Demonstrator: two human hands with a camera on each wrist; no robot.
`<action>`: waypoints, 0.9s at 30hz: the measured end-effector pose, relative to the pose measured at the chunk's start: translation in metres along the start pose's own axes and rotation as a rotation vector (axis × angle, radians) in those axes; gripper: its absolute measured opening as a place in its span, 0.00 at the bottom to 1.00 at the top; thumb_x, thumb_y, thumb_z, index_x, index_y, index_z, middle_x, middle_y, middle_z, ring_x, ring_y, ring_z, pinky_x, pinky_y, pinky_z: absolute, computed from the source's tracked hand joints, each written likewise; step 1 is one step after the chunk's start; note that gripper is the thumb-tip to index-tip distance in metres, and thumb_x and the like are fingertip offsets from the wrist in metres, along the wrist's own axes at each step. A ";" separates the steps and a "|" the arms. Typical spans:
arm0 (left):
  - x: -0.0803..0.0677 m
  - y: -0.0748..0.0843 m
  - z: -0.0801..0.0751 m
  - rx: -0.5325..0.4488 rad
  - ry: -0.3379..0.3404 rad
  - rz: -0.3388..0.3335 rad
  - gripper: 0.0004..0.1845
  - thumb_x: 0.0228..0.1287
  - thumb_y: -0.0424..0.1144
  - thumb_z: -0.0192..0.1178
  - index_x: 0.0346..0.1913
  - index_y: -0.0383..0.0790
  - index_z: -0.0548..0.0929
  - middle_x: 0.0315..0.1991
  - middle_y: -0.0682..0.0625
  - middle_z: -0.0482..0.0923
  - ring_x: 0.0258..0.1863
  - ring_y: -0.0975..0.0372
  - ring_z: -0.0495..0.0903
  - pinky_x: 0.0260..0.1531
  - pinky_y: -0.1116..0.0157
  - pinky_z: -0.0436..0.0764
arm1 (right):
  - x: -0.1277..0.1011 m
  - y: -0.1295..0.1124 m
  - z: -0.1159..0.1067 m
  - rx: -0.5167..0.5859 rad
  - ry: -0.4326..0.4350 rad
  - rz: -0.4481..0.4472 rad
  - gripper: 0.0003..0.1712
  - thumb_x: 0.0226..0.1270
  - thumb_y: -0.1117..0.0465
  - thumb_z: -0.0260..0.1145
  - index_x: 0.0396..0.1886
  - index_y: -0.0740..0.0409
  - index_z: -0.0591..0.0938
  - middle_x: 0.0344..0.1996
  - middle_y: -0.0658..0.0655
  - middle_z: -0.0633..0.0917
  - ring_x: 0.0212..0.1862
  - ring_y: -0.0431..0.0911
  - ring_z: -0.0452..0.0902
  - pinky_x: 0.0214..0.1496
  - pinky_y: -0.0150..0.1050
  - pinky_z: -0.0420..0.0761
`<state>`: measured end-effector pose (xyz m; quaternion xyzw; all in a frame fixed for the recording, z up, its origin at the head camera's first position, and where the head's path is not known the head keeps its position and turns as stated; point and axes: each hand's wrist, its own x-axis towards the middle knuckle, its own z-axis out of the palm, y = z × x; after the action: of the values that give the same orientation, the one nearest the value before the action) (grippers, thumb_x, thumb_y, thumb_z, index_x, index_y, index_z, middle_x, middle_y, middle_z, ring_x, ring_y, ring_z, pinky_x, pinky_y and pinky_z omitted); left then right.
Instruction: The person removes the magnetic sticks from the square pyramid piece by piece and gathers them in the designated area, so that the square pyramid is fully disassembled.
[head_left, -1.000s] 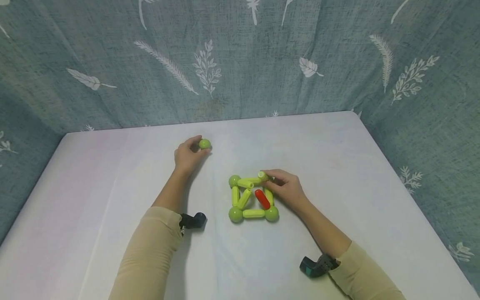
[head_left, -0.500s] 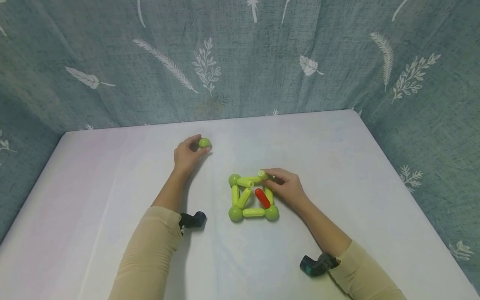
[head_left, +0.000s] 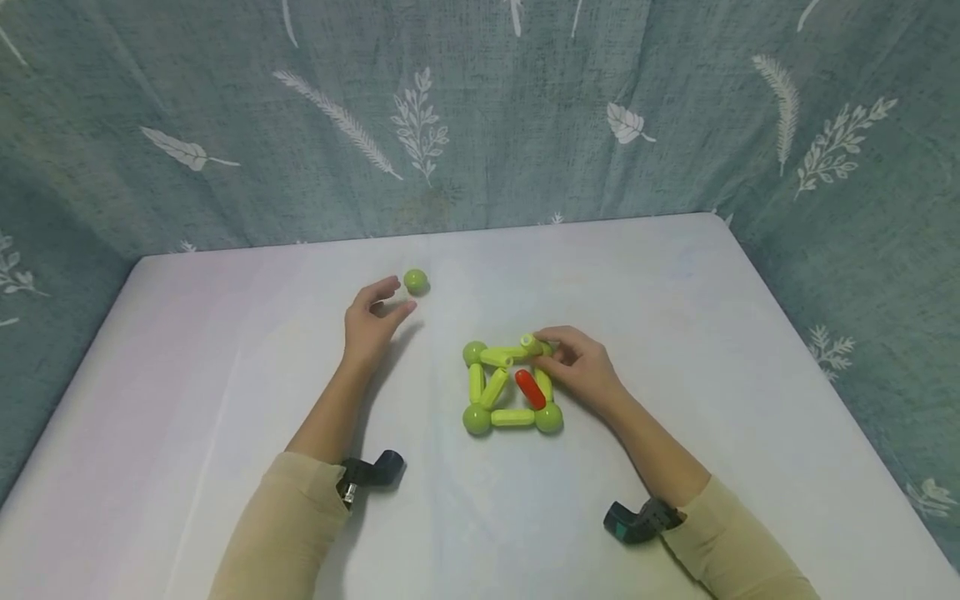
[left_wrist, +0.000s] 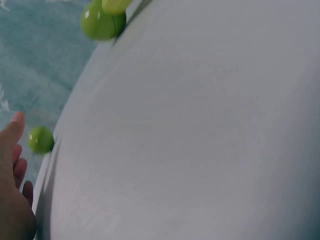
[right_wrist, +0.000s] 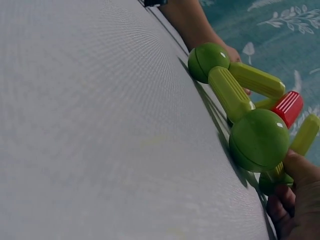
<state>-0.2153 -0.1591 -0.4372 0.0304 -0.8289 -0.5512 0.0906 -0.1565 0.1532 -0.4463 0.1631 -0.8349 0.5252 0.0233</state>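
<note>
Two hands are over a white worktop backed by a blue-grey cloth with a leaf print. The left hand lies with its fingers loosely spread and relaxed, holding nothing; a loose green ball sits on the worktop just beyond its fingertips, near but apart from them. In the left wrist view the same ball shows a little way off the tip of one finger, with a clear gap between.

The right hand rests at the far right corner of a flat square frame built of yellow-green sticks joined to green balls. Its thumb and fingers are curled round a yellow-green stick at that corner, pinching it; the stick's end points up and left. Whether a ball sits under the fingers at this corner cannot be told.

Green balls show at three corners of the frame: far left, near left and near right. A stick lies between each pair, and another yellow-green stick lies slantwise inside the square. A red stick lies tilted within the frame, just beside the right hand and close to the near right ball. In the right wrist view the red stick is seen raised behind the nearest ball, with the fingers touching the frame below it.

Both forearms wear tan sleeves, each with a dark wrist camera strapped at the cuff
</note>
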 end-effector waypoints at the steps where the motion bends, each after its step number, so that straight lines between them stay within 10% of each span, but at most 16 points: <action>1: -0.004 0.002 0.002 0.003 -0.002 0.006 0.29 0.57 0.44 0.67 0.61 0.41 0.73 0.57 0.46 0.74 0.61 0.56 0.68 0.64 0.60 0.64 | 0.000 0.000 0.000 -0.001 -0.002 0.007 0.19 0.57 0.65 0.70 0.50 0.59 0.81 0.38 0.55 0.82 0.30 0.39 0.74 0.34 0.27 0.75; 7: -0.022 0.019 0.025 -0.034 -0.120 0.105 0.23 0.58 0.41 0.67 0.56 0.41 0.77 0.54 0.48 0.78 0.56 0.57 0.73 0.61 0.59 0.67 | 0.000 0.004 -0.002 -0.008 -0.013 0.019 0.19 0.57 0.65 0.69 0.50 0.59 0.81 0.41 0.57 0.83 0.33 0.38 0.76 0.38 0.27 0.76; 17: -0.030 0.054 0.060 -0.040 -0.513 0.330 0.21 0.58 0.40 0.67 0.55 0.41 0.80 0.50 0.53 0.80 0.51 0.60 0.76 0.57 0.56 0.72 | -0.002 -0.004 -0.003 0.003 -0.066 0.121 0.29 0.55 0.61 0.72 0.57 0.59 0.76 0.45 0.57 0.80 0.38 0.44 0.78 0.42 0.30 0.79; 27: -0.028 0.060 0.071 -0.036 -0.672 0.318 0.15 0.60 0.40 0.65 0.51 0.45 0.83 0.48 0.54 0.81 0.53 0.61 0.76 0.58 0.54 0.71 | -0.006 -0.008 0.001 0.104 -0.072 0.186 0.30 0.53 0.62 0.73 0.56 0.61 0.74 0.46 0.60 0.82 0.42 0.48 0.81 0.44 0.32 0.80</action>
<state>-0.1980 -0.0674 -0.4117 -0.2830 -0.7969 -0.5240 -0.1016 -0.1481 0.1509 -0.4413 0.1044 -0.8183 0.5617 -0.0640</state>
